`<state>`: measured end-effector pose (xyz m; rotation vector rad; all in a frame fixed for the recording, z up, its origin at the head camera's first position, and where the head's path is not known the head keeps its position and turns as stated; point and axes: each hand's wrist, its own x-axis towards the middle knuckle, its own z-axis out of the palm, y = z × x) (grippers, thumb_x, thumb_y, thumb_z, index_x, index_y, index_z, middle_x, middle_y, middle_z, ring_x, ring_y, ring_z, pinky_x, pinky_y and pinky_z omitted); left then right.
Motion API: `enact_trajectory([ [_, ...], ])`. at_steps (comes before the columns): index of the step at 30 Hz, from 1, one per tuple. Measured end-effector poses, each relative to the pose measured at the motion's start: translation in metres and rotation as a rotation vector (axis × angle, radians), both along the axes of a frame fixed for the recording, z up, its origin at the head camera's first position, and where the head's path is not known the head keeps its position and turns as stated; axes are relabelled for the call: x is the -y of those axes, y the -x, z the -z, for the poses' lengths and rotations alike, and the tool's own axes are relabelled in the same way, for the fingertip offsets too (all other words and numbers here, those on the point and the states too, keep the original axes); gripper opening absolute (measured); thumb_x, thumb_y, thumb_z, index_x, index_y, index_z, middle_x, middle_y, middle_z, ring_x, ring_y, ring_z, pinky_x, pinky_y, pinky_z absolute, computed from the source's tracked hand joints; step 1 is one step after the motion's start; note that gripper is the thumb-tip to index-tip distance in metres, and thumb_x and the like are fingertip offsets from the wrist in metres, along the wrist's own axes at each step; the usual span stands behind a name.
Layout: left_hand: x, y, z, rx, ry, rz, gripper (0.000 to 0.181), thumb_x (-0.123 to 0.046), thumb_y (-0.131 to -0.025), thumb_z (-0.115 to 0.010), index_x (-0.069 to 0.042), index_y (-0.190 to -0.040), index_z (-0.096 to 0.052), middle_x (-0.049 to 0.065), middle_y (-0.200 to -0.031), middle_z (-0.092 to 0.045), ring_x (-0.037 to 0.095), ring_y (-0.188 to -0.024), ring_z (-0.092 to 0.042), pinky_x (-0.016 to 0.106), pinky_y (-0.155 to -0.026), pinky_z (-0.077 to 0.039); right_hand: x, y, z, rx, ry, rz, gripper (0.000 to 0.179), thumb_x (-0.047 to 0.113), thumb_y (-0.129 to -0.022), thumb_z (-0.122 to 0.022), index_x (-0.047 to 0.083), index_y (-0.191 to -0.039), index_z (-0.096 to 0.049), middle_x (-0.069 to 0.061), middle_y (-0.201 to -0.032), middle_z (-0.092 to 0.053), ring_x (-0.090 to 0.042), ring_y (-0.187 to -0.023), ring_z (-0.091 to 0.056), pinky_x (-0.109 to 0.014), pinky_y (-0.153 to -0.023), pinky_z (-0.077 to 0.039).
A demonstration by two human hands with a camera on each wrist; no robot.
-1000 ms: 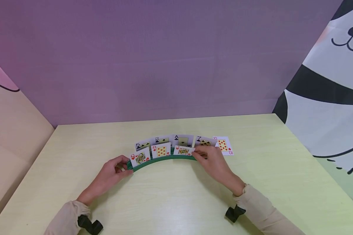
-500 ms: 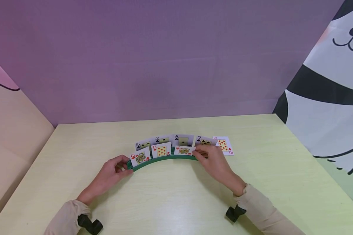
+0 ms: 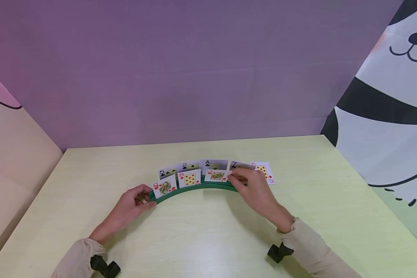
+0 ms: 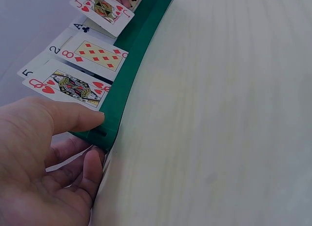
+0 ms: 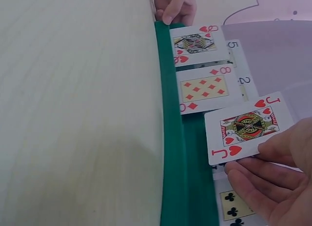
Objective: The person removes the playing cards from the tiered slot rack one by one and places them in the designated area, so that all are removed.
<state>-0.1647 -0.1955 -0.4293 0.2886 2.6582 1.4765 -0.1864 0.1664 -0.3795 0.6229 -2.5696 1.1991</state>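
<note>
A curved green card holder [image 3: 194, 188] lies on the table. My left hand [image 3: 130, 202] grips its left end, thumb [image 4: 80, 116] on top and fingers at the end and below. My right hand [image 3: 256, 191] pinches the jack of hearts [image 5: 246, 127] by its right side, tilted, over the front of the holder; its lower edge looks clear of the green slot. The queen of hearts [image 4: 68, 84] and eight of diamonds [image 5: 207, 89] stand in the front row. Behind are the five [image 3: 166, 172], two [image 3: 190, 165], ace [image 3: 213, 163] and seven [image 3: 237, 164] of clubs, partly covered.
A ten of diamonds [image 3: 262, 171] lies flat on the table [image 3: 194, 239] behind the right end of the holder, partly hidden by my right hand. A purple backdrop [image 3: 194, 77] rises at the table's far edge. Panda-print fabric [image 3: 385, 143] hangs at the right.
The jack of hearts has risen slightly and tilted in my right hand, baring more green beneath it. My left hand has kept its hold on the holder.
</note>
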Motion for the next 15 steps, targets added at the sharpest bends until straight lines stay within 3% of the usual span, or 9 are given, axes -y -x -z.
enact_trajectory([
  [11, 0.0, 0.001, 0.0, -0.006, 0.01, -0.006, 0.03, -0.008, -0.088, -0.074, 0.001, -0.113, -0.061, 0.009, -0.097, -0.061, 0.019, -0.076, -0.053, 0.024, -0.067, -0.046, -0.001, -0.004, -0.014, -0.041, 0.017, -0.029, 0.005, 0.002, -0.092, -0.068, 0.004, -0.088, -0.072, -0.004, -0.089, -0.074, -0.016, -0.079, -0.07, -0.033, -0.074, -0.058],
  [15, 0.0, 0.001, 0.001, 0.001, 0.014, -0.008, 0.03, -0.009, -0.088, -0.074, 0.001, -0.113, -0.061, 0.009, -0.097, -0.061, 0.019, -0.076, -0.053, 0.024, -0.067, -0.045, -0.003, -0.007, -0.019, -0.033, 0.017, -0.011, 0.005, 0.004, -0.092, -0.068, 0.006, -0.093, -0.073, -0.005, -0.091, -0.074, -0.016, -0.079, -0.07, -0.033, -0.074, -0.058],
])
